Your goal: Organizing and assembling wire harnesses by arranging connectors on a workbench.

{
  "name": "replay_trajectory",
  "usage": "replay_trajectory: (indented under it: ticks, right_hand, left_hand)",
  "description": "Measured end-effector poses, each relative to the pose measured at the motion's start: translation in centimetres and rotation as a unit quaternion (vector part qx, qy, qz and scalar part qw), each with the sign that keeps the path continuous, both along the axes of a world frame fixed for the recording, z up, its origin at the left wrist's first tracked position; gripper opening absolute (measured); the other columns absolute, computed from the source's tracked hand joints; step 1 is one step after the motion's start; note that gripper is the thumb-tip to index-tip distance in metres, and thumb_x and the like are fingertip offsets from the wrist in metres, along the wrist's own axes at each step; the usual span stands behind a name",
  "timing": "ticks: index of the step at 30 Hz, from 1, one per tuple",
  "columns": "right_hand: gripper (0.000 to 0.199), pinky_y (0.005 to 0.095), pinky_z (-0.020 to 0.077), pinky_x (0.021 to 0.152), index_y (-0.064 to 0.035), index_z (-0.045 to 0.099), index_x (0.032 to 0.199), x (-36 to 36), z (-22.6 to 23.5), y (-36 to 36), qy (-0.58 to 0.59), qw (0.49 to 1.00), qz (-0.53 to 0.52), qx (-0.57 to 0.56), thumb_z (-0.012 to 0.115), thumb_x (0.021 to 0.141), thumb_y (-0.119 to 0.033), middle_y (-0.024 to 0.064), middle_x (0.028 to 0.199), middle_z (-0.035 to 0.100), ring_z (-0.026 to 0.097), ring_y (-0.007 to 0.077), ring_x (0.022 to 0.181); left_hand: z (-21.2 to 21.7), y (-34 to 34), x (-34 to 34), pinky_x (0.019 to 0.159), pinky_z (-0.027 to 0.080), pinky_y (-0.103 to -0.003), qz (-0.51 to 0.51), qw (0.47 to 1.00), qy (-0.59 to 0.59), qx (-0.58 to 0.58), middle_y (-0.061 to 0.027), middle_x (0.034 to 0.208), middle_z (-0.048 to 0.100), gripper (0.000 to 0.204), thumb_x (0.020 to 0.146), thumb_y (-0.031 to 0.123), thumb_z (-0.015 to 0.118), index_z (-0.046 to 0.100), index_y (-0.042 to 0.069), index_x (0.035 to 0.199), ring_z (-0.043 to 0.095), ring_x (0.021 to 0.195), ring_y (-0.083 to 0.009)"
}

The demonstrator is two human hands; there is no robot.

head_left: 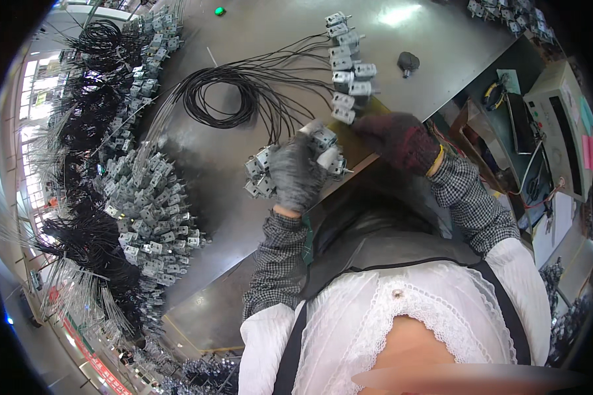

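Note:
My left hand point(298, 170), in a grey glove, is closed around a cluster of small silver motors point(262, 172) with short shafts; more of them stick out by its fingertips. My right hand point(405, 143) wears a dark red and black glove. It hovers by the table edge just right of a column of similar motors point(344, 79); its fingers are dark and blurred, so their grip does not show. Black cables point(221, 99) run left from that column into a loose coil on the metal table point(270, 33).
A large heap of cabled motors point(155, 230) fills the table's left side, beside bundles of black cable point(89, 125). A small dark object point(408, 63) and a green button point(219, 11) lie on the far tabletop. At right stand a beige instrument box point(557, 125) and an open drawer.

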State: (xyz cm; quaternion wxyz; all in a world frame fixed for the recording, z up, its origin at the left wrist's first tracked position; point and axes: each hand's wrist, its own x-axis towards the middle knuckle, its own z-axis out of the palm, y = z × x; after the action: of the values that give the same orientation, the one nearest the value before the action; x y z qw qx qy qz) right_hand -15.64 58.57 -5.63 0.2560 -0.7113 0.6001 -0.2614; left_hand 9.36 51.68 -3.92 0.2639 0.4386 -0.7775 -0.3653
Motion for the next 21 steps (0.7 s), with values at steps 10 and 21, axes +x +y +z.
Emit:
replay_trajectory:
  ticks: [10, 21]
  right_hand:
    - [0.026, 0.0479, 0.0596, 0.084, -0.0139, 0.072, 0.124, -0.1, 0.2, -0.1, -0.023, 0.998, -0.051, 0.009, 0.067, 0.1, -0.023, 0.0158, 0.106, 0.076, 0.074, 0.0384, 0.097]
    - [0.026, 0.045, 0.0604, 0.084, -0.0087, 0.072, 0.12, 1.6, 2.7, 1.0, -0.002, 0.999, 0.023, -0.047, 0.072, 0.094, -0.015, 0.014, 0.111, 0.076, 0.075, 0.0357, 0.098]
  left_hand:
    - [2.3, -1.7, -0.8, 0.082, 0.06, -0.039, -0.157, 0.949, -0.267, -0.052, -0.0133, 0.097, 0.08, 0.045, 0.091, 0.034, 0.079, 0.072, 0.004, 0.125, 0.078, 0.088, -0.029]
    - [1.0, 0.4, -4.5, 0.078, 0.058, -0.046, -0.06, 0.958, -0.278, -0.048, -0.0147, 0.087, 0.074, 0.053, 0.072, 0.04, 0.091, 0.075, 0.005, 0.108, 0.074, 0.081, -0.0346]
